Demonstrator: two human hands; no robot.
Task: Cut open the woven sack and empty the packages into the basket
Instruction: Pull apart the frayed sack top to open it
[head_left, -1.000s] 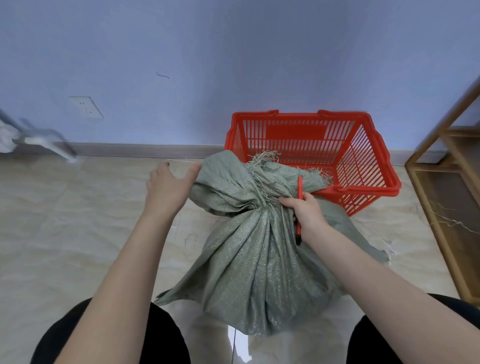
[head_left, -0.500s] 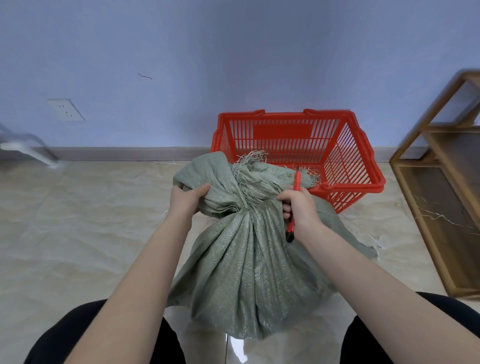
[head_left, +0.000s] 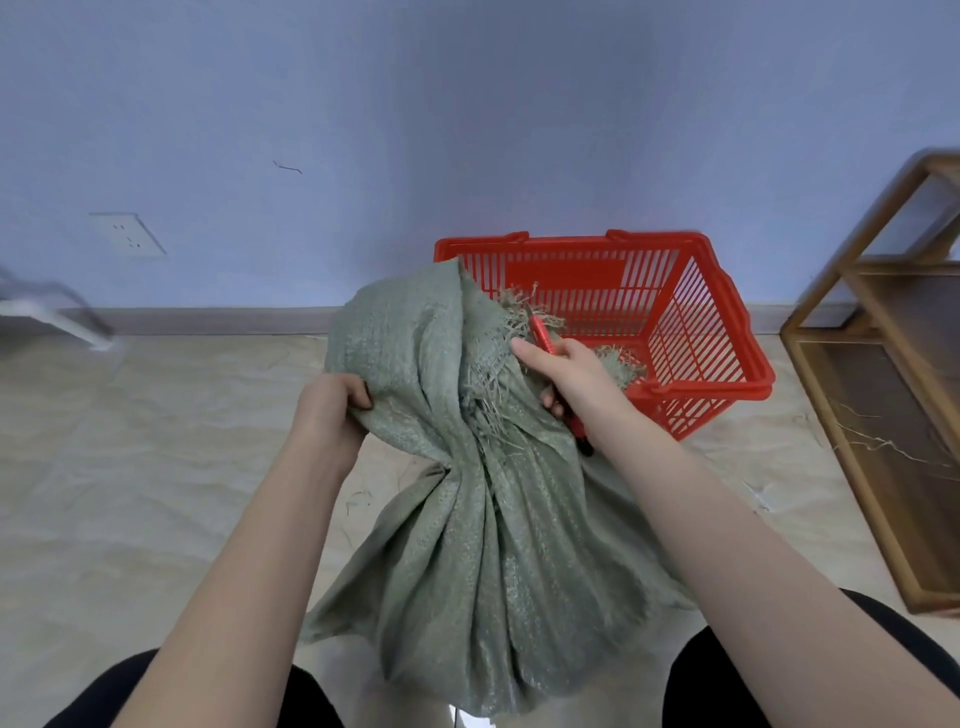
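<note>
Head view: left hand (head_left: 332, 402) now clenched on sack flap, lifted higher than half second ago. Right hand (head_left: 566, 376) grasping red utility knife (head_left: 543, 335), tip at frayed mouth. Woven sack (head_left: 478, 519) on floor, touching red basket (head_left: 727, 312). Cutting underway; no packages visible.

Left hand (head_left: 332, 410) lifted sack (head_left: 467, 493) flap higher; cutter (head_left: 543, 335) tilted into frayed mouth.

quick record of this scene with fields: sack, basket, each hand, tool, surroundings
sack: green woven sack on the floor, neck bunched, frayed top leaning over the basket
basket: red plastic basket behind the sack, no packages visible inside
left hand: left hand, grip on a fold of the sack
right hand: right hand, grip on the cutter
tool: red utility cutter, tip at the frayed top
surroundings: wooden shelf, wall socket
</note>
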